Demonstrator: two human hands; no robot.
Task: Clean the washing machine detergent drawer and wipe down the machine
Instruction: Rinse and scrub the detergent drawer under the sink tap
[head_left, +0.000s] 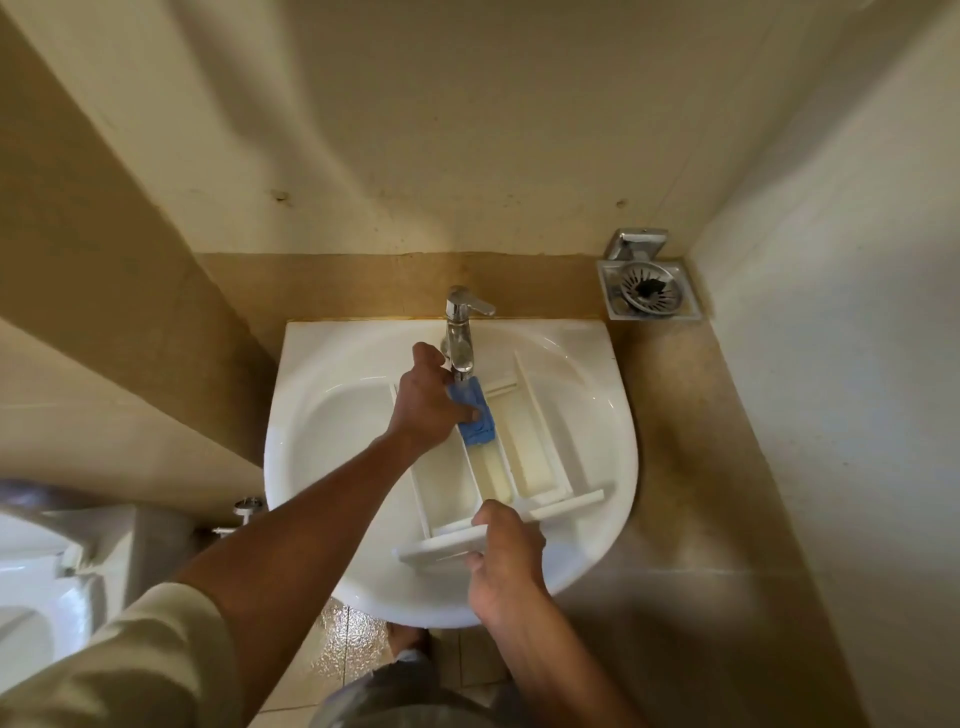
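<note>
The white detergent drawer lies tilted in the white sink, its front panel toward me and its far end under the chrome tap. My left hand grips the blue insert at the drawer's middle compartment, just below the tap spout. My right hand holds the drawer's front panel at the sink's near rim, thumb on top and fingers under it. I cannot tell whether water runs from the tap.
A chrome soap dish is fixed to the wall at the back right. A white toilet stands at the lower left, with a valve beside it. Beige tiled walls close in on all sides; wet floor tiles show under the sink.
</note>
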